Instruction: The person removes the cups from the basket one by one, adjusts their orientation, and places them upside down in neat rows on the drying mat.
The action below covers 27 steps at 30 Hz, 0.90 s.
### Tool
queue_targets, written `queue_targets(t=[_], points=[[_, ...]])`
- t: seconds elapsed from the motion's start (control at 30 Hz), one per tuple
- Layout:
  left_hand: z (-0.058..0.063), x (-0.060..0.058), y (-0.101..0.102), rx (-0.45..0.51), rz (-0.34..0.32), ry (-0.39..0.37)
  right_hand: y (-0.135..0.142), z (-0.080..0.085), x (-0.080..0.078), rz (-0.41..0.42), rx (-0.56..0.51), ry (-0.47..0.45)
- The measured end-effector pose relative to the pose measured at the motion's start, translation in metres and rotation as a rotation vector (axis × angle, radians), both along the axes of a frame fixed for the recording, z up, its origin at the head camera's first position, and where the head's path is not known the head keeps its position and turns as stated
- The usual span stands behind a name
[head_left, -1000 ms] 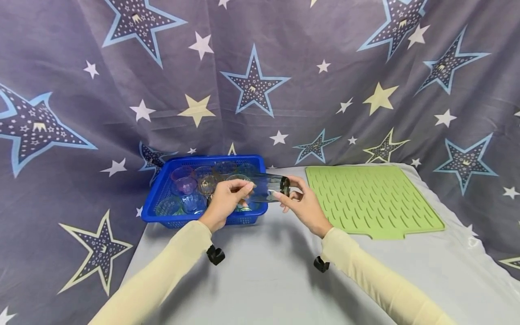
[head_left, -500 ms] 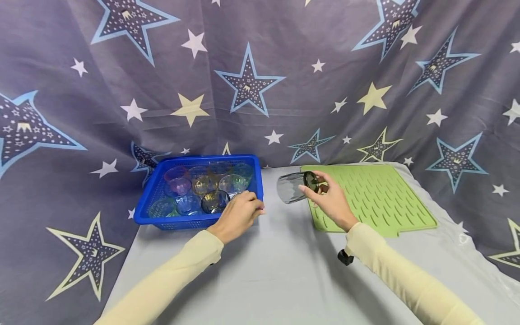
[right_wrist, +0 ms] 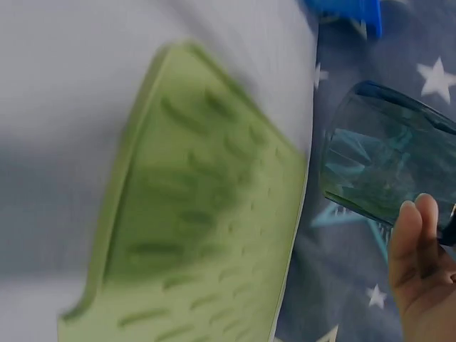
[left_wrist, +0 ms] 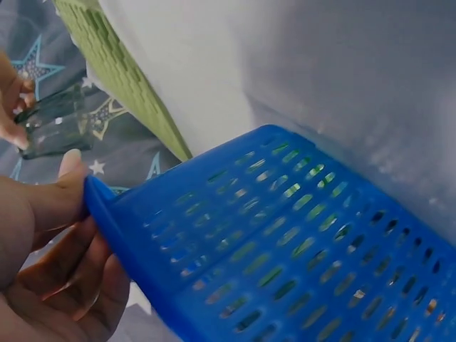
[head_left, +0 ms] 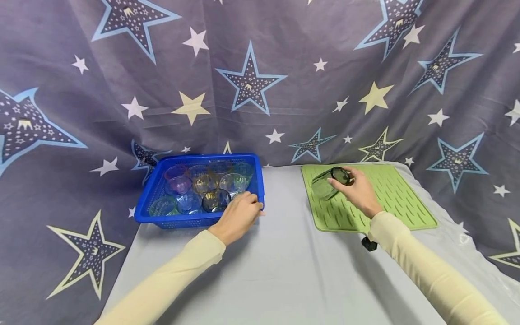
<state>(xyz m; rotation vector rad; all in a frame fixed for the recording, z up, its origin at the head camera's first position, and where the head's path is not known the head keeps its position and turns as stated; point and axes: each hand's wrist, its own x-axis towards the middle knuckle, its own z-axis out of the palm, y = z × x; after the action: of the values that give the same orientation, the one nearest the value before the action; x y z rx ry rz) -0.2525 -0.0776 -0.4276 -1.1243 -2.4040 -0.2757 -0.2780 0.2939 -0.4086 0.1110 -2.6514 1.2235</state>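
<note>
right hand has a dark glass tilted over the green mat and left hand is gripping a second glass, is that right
The part about the left hand is wrong: the left wrist view shows it pinching the rim of the blue basket instead. The rest stands: the right hand has a dark glass tilted over the green mat.

A purple-grey curtain [head_left: 284, 27] hangs behind the pale grey table [head_left: 276, 275] and down past both its sides. Above the table's far edge, a blue-edged star [head_left: 249, 83] is printed between two plain yellow stars [head_left: 375, 98]. A yellow-edged star [head_left: 93, 253] shows left of the table, small white stars [head_left: 274, 136] are scattered behind it, and the table's right edge looks wrinkled.
</note>
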Motion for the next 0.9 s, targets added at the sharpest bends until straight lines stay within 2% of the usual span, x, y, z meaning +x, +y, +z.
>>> queue_targets(t=[0.17, 0.37, 0.67, 0.9], points=[[0.005, 0.001, 0.0, -0.086, 0.023, -0.024, 0.023, 0.003, -0.006, -0.03, 0.055, 0.02], [0.009, 0.004, -0.002, -0.149, 0.042, -0.05, 0.046, 0.002, -0.011, -0.055, 0.097, -0.015], [0.009, 0.003, -0.002, -0.134, 0.033, -0.024, 0.081, 0.001, -0.01, -0.139, 0.153, -0.064], [0.005, 0.005, -0.004, -0.116, 0.022, -0.005, 0.105, -0.003, -0.008, -0.199, 0.248, -0.042]])
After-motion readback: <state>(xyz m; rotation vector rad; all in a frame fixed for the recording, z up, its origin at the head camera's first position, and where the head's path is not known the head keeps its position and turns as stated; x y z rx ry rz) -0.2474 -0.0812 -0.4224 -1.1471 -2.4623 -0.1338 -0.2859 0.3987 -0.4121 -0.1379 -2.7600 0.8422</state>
